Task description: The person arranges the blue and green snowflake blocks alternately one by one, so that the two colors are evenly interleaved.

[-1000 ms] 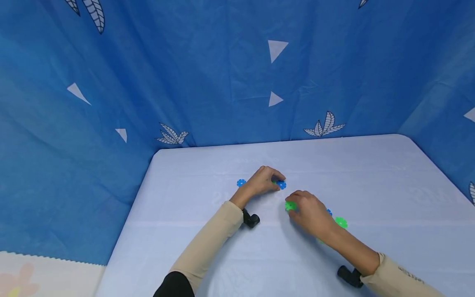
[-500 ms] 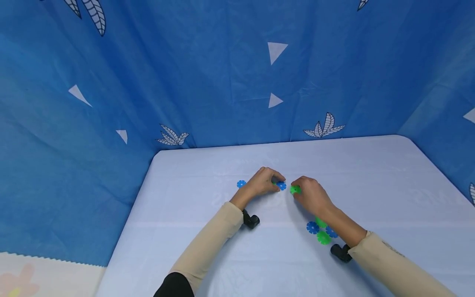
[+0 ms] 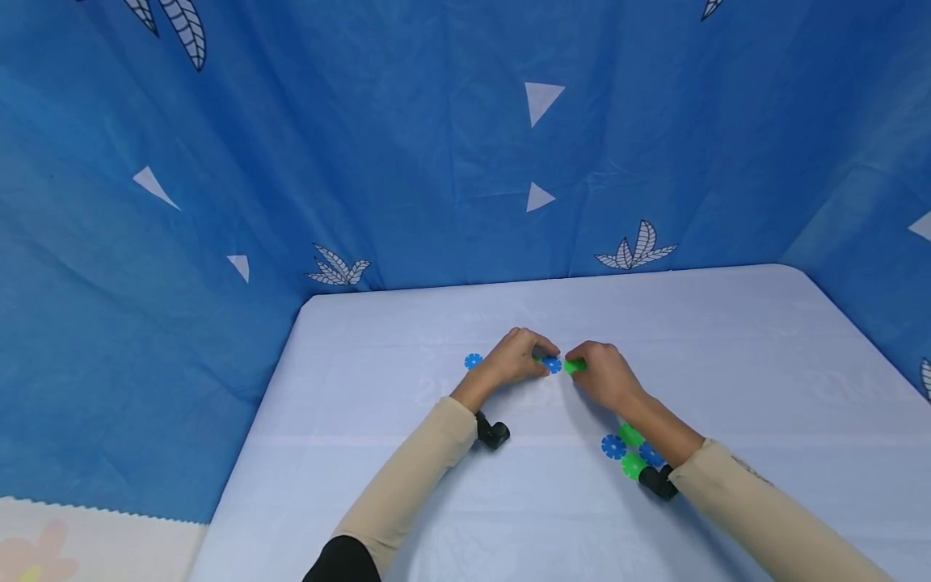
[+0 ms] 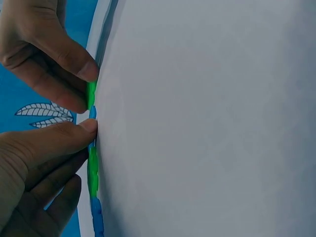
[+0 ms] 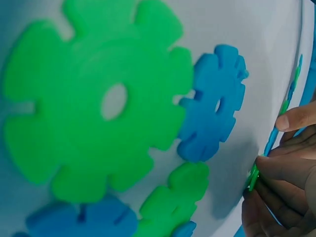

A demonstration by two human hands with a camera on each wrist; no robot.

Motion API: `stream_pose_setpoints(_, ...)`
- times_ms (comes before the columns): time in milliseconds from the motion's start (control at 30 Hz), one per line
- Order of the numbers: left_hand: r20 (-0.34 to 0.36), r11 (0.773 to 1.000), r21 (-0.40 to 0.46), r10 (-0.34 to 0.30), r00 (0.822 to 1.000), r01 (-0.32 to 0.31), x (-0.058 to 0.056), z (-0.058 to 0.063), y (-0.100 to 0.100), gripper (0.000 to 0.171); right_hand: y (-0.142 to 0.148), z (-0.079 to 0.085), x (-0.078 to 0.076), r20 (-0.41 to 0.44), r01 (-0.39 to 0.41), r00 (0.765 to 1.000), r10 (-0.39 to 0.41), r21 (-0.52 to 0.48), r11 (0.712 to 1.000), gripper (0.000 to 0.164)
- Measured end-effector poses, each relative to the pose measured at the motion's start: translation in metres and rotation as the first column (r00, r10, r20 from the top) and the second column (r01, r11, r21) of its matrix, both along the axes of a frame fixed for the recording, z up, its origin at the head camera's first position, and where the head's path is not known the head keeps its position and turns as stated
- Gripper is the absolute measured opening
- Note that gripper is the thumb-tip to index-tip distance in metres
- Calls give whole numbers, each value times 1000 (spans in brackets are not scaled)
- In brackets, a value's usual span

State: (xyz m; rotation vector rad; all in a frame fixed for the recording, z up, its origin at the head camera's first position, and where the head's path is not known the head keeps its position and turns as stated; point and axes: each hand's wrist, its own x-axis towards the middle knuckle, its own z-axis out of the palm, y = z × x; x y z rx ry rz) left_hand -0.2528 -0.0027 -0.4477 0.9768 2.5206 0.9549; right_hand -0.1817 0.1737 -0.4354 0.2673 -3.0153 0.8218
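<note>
My left hand (image 3: 511, 356) pinches a blue notched plastic disc (image 4: 93, 112) between thumb and fingers. That disc ends a row of alternating blue and green discs standing on edge in the left wrist view, among them a green disc (image 4: 93, 173) and a blue one (image 4: 97, 217). In the head view my left hand hides the middle of the row; its far-left blue disc (image 3: 473, 360) shows past the wrist. With thumb and fingertips, my right hand (image 3: 605, 373) grips a green notched disc (image 4: 91, 94), its edge right at the blue disc's rim.
Below my right forearm lie several loose discs, among them a blue one (image 3: 613, 446) and a green one (image 3: 633, 466), large in the right wrist view. Black wrist-worn devices (image 3: 494, 434) hang under both wrists. A blue patterned curtain (image 3: 451, 162) stands behind the white table (image 3: 349, 339).
My right hand has moved up and left with the green disc, from near the loose discs to the end of the row. The left hand has stayed in place.
</note>
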Motion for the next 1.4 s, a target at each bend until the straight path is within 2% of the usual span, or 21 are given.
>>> stream_pose_setpoints(333,13,1000,-4,12,1000,-12,2,0,0,33,-2,0,-4,24,20,1000,-20,-17,1000,30)
stream_pose_setpoints(533,-2,1000,-10,13,1000,-13,2,1,0,34,-2,0,-4,26,24,999,-23,-15,1000,31)
stream_pose_setpoints(867,-25,1000,-21,2,1000,-3,2,0,1,35,5,-2,-4,31,-21,999,23,-60,998,36)
stream_pose_setpoints(1167,-7,999,-35,11,1000,-11,3,1,1,36,16,6,15,43,31,999,-26,-115,993,38)
stream_pose_setpoints(1400,2,1000,-26,13,1000,-13,4,2,1,36,23,12,48,23,-9,1000,13,-152,988,37)
